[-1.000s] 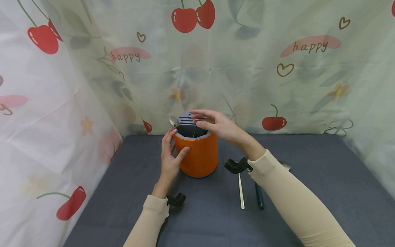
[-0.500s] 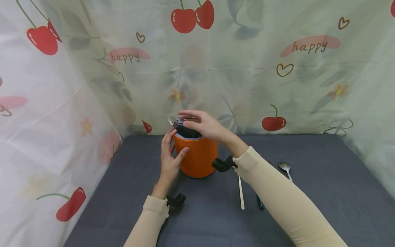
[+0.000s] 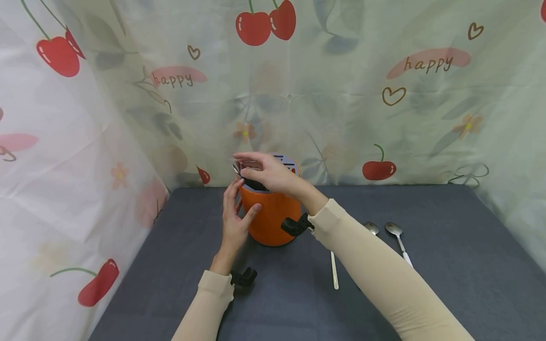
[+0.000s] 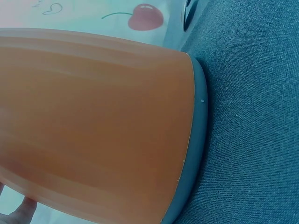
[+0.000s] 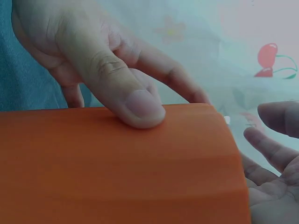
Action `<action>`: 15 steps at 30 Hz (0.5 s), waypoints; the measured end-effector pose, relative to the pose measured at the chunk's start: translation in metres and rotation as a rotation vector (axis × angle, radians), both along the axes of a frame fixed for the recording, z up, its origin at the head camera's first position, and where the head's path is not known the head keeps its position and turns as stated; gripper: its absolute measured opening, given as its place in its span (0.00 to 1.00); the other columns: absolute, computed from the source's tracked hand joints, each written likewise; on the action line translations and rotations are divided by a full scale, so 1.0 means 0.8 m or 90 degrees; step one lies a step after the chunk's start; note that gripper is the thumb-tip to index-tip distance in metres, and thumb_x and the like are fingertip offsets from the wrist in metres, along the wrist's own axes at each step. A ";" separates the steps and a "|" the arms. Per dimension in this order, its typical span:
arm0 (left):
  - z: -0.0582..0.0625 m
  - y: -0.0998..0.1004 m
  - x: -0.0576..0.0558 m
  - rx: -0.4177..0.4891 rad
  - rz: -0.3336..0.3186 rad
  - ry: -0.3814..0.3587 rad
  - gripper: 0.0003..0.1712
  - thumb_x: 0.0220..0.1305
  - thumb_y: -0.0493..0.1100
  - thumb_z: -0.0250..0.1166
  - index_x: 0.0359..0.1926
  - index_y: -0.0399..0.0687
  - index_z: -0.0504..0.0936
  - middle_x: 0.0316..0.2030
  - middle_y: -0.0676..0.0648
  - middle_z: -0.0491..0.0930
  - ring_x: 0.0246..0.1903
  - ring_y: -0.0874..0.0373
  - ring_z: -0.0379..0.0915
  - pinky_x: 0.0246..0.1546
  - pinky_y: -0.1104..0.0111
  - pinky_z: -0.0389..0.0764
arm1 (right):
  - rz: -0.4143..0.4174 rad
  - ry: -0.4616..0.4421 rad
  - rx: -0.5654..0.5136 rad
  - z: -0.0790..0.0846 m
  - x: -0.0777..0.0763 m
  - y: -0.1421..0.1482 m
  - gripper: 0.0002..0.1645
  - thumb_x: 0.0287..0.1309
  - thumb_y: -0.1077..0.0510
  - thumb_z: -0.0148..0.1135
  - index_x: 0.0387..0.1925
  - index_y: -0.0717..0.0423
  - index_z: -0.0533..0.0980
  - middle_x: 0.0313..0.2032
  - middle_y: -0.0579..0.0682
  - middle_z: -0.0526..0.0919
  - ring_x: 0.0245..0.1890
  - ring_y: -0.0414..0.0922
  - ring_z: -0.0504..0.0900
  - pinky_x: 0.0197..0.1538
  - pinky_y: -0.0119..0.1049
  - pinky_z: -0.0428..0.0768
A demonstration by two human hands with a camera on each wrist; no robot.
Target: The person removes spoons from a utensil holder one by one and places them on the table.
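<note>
An orange cutlery holder (image 3: 275, 218) with a grey slotted top stands upright on the table. My left hand (image 3: 234, 225) grips its left side, thumb in front and fingers round the edge; the right wrist view shows the left thumb (image 5: 142, 109) pressed on the orange wall. Over the holder's top reaches my right hand (image 3: 273, 174), fingers extended leftward beside a spoon (image 3: 236, 169) whose bowl sticks up at the left rim. The right wrist view shows that hand's palm (image 5: 275, 189) with thumb and fingers apart. Part of the opening is hidden under the right hand.
Right of the holder a spoon (image 3: 398, 239) lies on the dark grey tablecloth (image 3: 460, 251). Another spoon's bowl (image 3: 372, 228) and a light slender handle (image 3: 334, 274) show past the right sleeve (image 3: 375, 270). A cherry-print curtain (image 3: 324, 94) hangs behind.
My right hand has moved left across the holder's top to the spoon at the left rim. Its sleeve now covers the dark handle and uncovers two spoon bowls. My left hand stays put.
</note>
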State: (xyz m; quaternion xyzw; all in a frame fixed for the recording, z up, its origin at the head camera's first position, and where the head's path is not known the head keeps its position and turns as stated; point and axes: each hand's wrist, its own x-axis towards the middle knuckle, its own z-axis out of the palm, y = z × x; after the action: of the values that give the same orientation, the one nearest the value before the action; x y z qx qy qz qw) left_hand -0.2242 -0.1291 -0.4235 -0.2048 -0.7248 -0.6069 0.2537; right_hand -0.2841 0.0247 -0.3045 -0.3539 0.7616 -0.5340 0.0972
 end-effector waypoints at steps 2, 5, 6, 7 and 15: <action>0.000 0.000 0.000 -0.001 0.000 0.001 0.39 0.69 0.28 0.66 0.77 0.38 0.61 0.77 0.31 0.51 0.76 0.37 0.49 0.71 0.31 0.56 | 0.002 0.008 0.008 0.000 -0.001 -0.003 0.29 0.80 0.60 0.51 0.77 0.56 0.64 0.76 0.53 0.67 0.76 0.48 0.65 0.74 0.42 0.68; 0.000 0.000 0.000 0.000 -0.001 0.001 0.39 0.69 0.28 0.66 0.77 0.38 0.61 0.77 0.31 0.51 0.76 0.37 0.49 0.71 0.32 0.56 | 0.004 0.012 0.016 0.000 0.000 -0.007 0.29 0.80 0.64 0.48 0.78 0.57 0.64 0.76 0.52 0.66 0.76 0.47 0.65 0.74 0.41 0.67; 0.000 0.000 0.000 0.000 -0.001 0.001 0.39 0.69 0.27 0.66 0.77 0.37 0.61 0.77 0.31 0.51 0.76 0.37 0.49 0.71 0.32 0.57 | 0.003 0.014 0.019 0.000 0.000 -0.007 0.29 0.80 0.65 0.47 0.77 0.57 0.64 0.76 0.52 0.66 0.76 0.47 0.65 0.74 0.41 0.68; 0.000 0.000 0.000 0.001 -0.002 0.001 0.39 0.69 0.27 0.66 0.77 0.37 0.61 0.77 0.31 0.51 0.76 0.37 0.49 0.71 0.32 0.56 | 0.002 0.016 0.021 0.000 0.000 -0.008 0.29 0.79 0.66 0.45 0.77 0.57 0.64 0.76 0.52 0.66 0.76 0.47 0.66 0.74 0.41 0.68; 0.000 0.000 0.000 0.003 -0.004 0.009 0.39 0.69 0.26 0.65 0.76 0.37 0.61 0.77 0.33 0.52 0.76 0.37 0.50 0.70 0.31 0.56 | -0.059 -0.003 -0.011 -0.002 0.001 -0.008 0.26 0.76 0.70 0.50 0.72 0.57 0.71 0.65 0.57 0.74 0.66 0.53 0.77 0.65 0.44 0.79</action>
State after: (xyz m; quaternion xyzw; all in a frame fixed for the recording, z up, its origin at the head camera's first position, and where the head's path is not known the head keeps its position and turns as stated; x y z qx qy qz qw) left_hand -0.2245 -0.1288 -0.4235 -0.2112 -0.7208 -0.6080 0.2573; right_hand -0.2831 0.0181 -0.3063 -0.3180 0.7724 -0.5452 0.0716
